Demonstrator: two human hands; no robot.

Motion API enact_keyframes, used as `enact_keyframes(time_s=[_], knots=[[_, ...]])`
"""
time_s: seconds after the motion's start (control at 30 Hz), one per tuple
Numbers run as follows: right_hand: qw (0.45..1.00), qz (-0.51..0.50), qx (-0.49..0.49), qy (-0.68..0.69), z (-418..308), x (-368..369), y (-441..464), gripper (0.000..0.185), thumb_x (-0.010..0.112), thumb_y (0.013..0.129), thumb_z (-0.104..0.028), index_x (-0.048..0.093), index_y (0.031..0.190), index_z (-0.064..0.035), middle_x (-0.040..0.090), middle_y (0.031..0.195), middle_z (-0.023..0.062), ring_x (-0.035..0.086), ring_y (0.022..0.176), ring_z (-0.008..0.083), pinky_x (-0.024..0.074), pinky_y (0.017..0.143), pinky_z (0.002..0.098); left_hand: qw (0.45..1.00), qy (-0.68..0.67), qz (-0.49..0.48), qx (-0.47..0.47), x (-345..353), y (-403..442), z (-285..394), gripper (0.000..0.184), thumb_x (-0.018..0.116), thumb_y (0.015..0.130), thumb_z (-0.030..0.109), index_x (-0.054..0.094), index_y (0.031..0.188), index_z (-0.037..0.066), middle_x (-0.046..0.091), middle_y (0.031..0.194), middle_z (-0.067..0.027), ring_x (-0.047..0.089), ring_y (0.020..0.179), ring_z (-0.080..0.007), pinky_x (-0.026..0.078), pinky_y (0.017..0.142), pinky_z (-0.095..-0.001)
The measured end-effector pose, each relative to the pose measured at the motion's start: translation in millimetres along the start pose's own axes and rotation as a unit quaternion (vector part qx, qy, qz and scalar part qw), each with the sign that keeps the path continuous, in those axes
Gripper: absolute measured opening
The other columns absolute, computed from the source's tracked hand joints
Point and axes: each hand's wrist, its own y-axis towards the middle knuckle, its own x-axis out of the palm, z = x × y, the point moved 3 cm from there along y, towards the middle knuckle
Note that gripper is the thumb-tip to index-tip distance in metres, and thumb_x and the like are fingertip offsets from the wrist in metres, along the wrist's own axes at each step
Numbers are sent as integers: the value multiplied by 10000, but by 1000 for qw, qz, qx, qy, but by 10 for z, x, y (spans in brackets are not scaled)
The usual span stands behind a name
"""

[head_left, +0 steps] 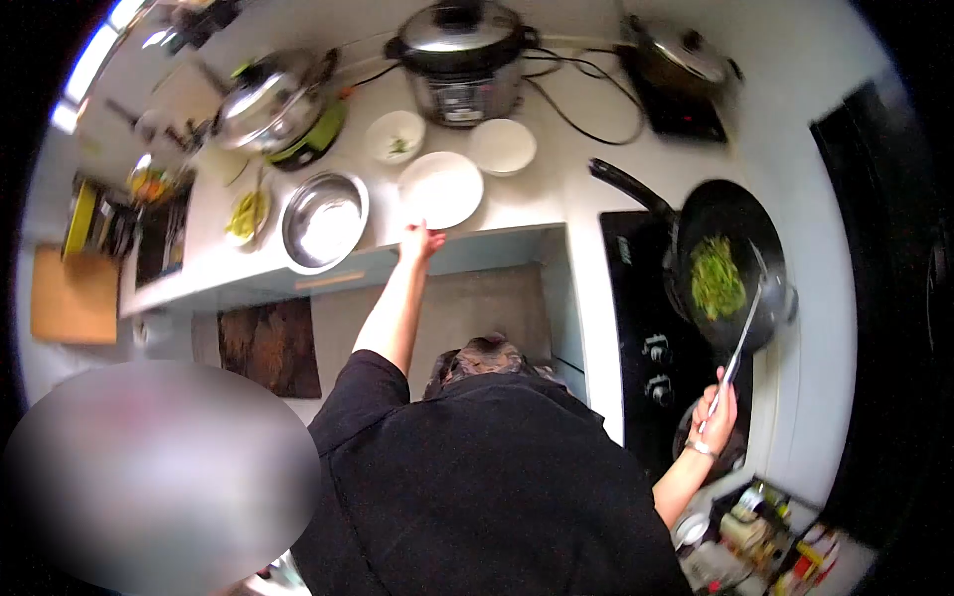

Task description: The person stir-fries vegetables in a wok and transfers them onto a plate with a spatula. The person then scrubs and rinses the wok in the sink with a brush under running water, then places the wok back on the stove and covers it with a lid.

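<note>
My left hand [423,241] grips the near rim of a white plate [441,190] at the counter's front edge. On the right, my right hand [717,409] is closed around the handle of a metal spatula [737,355], whose far end is inside a black wok [740,214]. Green shredded food [717,279] lies in the wok, left of the spatula's end. The wok stands on a black stove [636,298], its handle pointing to the back left.
Left of the plate stand a metal bowl [324,222], a small dish of green food [246,216] and a white bowl [396,137]. Behind are another white bowl [503,147], a pressure cooker [459,65] and a lidded pot [268,104]. Bottles and packets [745,541] crowd the lower right.
</note>
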Motion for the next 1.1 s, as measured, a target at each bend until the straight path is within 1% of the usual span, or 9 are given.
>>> enact_keyframes(time_s=[0.13,0.2,0.27,0.3,0.43,0.57,0.67,0.87,1.1], knots=[[979,40,-64,-188,-394,-52,-95,374,552,862,-63,432,1216,-55,521,700,16,428,429,66,328,364,185,993,-17,-113,-8,14,622,-70,298,454,889,122,465,1121,-65,601,990,-211,641,788,-332,574,618,-411],[912,70,-22,-403,-878,-219,-161,424,587,815,0,431,1204,-67,550,762,20,475,483,57,377,400,190,992,-1,-125,-22,32,604,0,361,371,836,15,409,1181,-83,551,1091,-226,605,919,-355,570,715,-427],[848,-4,-166,-504,-1275,-511,-61,493,603,754,73,479,1207,-75,624,943,56,586,767,95,482,673,239,988,-7,-156,3,-66,610,-103,410,335,822,4,356,1222,-84,523,1131,-233,599,917,-370,567,720,-439],[811,9,-129,-571,-1562,-494,-87,515,622,732,73,527,1208,-100,628,1077,52,595,880,125,456,818,275,986,-42,-161,10,-98,494,-193,418,327,821,0,354,1232,-66,522,1131,-231,603,909,-362,572,704,-431],[503,18,-52,-863,-2369,121,-49,349,688,714,-72,671,1034,-210,672,929,76,633,836,213,485,744,325,986,-16,-157,59,-96,-636,-124,449,343,812,-4,365,1260,-13,525,1132,-205,605,896,-317,571,672,-384],[338,-30,13,-941,-2407,579,364,322,719,661,-99,699,956,-225,677,878,62,641,825,220,500,728,335,980,3,-193,42,-42,-1087,-144,414,401,829,43,387,1237,-19,559,1070,-183,620,800,-295,552,615,-368],[327,-39,26,-944,-2304,558,818,328,691,686,-104,691,975,-260,678,938,17,640,866,191,506,734,332,972,-1,-229,53,59,-1318,-78,374,411,866,78,388,1232,4,583,1014,-163,632,724,-251,546,545,-316],[327,-9,-162,-931,-2356,805,841,281,633,717,-68,707,927,-240,681,888,35,647,816,204,510,699,339,954,24,-284,96,342,-1805,245,356,428,907,142,376,1243,36,587,978,-117,625,712,-185,539,520,-279],[398,-134,28,-907,-2527,476,511,298,720,687,-136,695,977,-200,681,906,54,642,800,193,505,718,331,952,46,-277,123,707,-2136,356,330,469,873,194,446,1123,-19,596,898,-148,618,678,-233,527,536,-316]])
